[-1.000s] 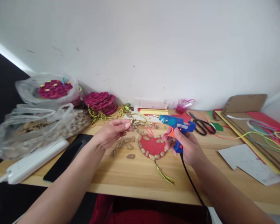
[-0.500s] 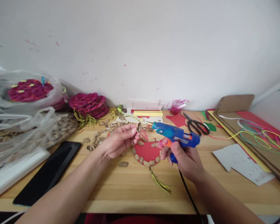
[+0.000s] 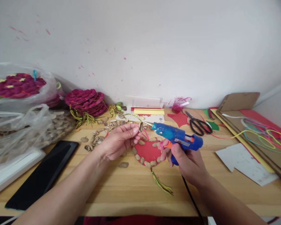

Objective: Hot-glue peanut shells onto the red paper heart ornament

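Observation:
Between the fingertips of my left hand (image 3: 121, 140) is a small peanut shell (image 3: 140, 127), its hollow side turned toward the right. My right hand (image 3: 189, 161) is wrapped round the handle of a blue hot glue gun (image 3: 175, 136), with fingers at the orange trigger. The gun's metal nozzle points left, close by the shell; whether they touch I cannot tell. Below both hands lies a red paper disc (image 3: 147, 151) edged with peanut shells, a yellow-green yarn tassel (image 3: 161, 184) at its near edge. One loose peanut shell (image 3: 123, 165) rests to its left.
Loose shells (image 3: 93, 140) lie behind my left hand. Black scissors (image 3: 198, 123), coloured cords (image 3: 264, 134) and a grey card piece (image 3: 247, 164) are on the right. At left are a black tablet-like slab (image 3: 43, 175), a plastic bag of shells (image 3: 58, 125) and magenta discs (image 3: 86, 101).
The view has shifted slightly. The glue gun's nozzle has come a little nearer to the shell in my left hand. Both hands keep their grip.

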Demonstrator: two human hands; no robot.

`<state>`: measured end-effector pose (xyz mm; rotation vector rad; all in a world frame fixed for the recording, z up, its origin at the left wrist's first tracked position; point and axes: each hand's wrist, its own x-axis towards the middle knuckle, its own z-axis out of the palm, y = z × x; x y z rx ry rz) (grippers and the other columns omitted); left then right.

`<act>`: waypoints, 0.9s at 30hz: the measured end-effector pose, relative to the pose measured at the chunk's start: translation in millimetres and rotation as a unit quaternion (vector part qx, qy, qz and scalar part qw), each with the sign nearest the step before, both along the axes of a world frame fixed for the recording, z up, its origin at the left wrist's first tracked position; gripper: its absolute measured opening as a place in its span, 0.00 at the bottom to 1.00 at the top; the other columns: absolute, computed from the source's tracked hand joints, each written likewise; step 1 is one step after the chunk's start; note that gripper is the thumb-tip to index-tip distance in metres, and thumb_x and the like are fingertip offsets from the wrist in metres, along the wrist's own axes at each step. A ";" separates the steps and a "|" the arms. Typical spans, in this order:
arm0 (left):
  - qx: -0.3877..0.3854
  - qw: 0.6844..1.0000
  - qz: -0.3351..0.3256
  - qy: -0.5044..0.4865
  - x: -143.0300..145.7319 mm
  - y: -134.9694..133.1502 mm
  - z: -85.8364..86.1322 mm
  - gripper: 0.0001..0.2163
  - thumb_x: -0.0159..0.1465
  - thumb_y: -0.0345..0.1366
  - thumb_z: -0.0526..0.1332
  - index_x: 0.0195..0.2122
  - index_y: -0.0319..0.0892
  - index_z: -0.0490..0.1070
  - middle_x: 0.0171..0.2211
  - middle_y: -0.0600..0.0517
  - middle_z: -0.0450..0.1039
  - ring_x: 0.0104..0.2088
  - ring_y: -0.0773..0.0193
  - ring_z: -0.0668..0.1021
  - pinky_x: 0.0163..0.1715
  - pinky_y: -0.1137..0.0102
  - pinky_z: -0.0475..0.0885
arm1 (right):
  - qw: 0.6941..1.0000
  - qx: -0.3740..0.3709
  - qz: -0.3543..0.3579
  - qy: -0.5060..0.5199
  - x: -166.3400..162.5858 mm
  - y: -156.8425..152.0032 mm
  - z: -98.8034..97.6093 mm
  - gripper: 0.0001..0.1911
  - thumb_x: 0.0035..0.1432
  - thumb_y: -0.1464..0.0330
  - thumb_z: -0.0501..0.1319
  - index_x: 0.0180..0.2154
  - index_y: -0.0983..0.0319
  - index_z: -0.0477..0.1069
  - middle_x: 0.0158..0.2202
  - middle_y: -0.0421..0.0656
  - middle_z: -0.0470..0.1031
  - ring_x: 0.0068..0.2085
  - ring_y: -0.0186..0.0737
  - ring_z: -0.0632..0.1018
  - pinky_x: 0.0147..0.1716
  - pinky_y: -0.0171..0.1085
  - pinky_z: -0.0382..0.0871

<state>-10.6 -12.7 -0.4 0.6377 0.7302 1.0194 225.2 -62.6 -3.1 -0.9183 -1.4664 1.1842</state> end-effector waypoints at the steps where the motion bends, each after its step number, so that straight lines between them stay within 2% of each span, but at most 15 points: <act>1: 0.002 1.000 -0.002 -0.001 0.0 -0.2 -0.2 0.18 0.47 0.35 0.82 0.35 0.36 0.80 0.28 0.51 0.78 0.26 0.71 0.78 0.28 0.78 0.76 | 1.000 0.005 -0.002 -0.004 0.3 0.1 -0.4 0.16 0.69 0.53 0.61 0.41 0.60 0.76 0.30 0.45 0.79 0.25 0.39 0.79 0.20 0.35 0.68; 7: 0.022 1.000 -0.004 -0.004 -2.6 0.6 -1.8 0.16 0.50 0.35 0.81 0.35 0.36 0.79 0.27 0.51 0.77 0.27 0.71 0.78 0.29 0.78 0.75 | 0.999 0.028 -0.006 -0.039 1.3 -1.7 2.3 0.16 0.70 0.55 0.60 0.39 0.60 0.76 0.30 0.46 0.80 0.28 0.41 0.81 0.19 0.35 0.68; 13: 0.038 0.999 -0.022 -0.001 -3.5 0.2 -3.0 0.15 0.52 0.36 0.80 0.34 0.36 0.79 0.26 0.51 0.77 0.26 0.71 0.77 0.29 0.78 0.74 | 0.997 0.028 -0.008 -0.067 2.2 -2.5 3.9 0.16 0.70 0.55 0.60 0.38 0.60 0.75 0.26 0.44 0.78 0.26 0.41 0.81 0.18 0.34 0.67; 22: 0.029 0.999 -0.023 -0.012 -3.3 0.8 -4.1 0.16 0.50 0.35 0.81 0.36 0.37 0.80 0.27 0.51 0.77 0.27 0.71 0.77 0.30 0.78 0.75 | 0.996 0.047 -0.018 -0.068 -1.7 -3.3 9.8 0.17 0.70 0.55 0.60 0.36 0.61 0.75 0.29 0.45 0.79 0.24 0.38 0.81 0.17 0.33 0.67; 27: 0.040 0.999 -0.035 -0.007 -4.2 -0.4 -4.5 0.14 0.52 0.36 0.80 0.35 0.36 0.80 0.27 0.50 0.77 0.26 0.70 0.77 0.30 0.78 0.74 | 0.997 0.044 -0.017 -0.061 -2.2 -2.1 8.3 0.16 0.70 0.56 0.60 0.37 0.61 0.75 0.28 0.45 0.79 0.24 0.38 0.80 0.16 0.33 0.66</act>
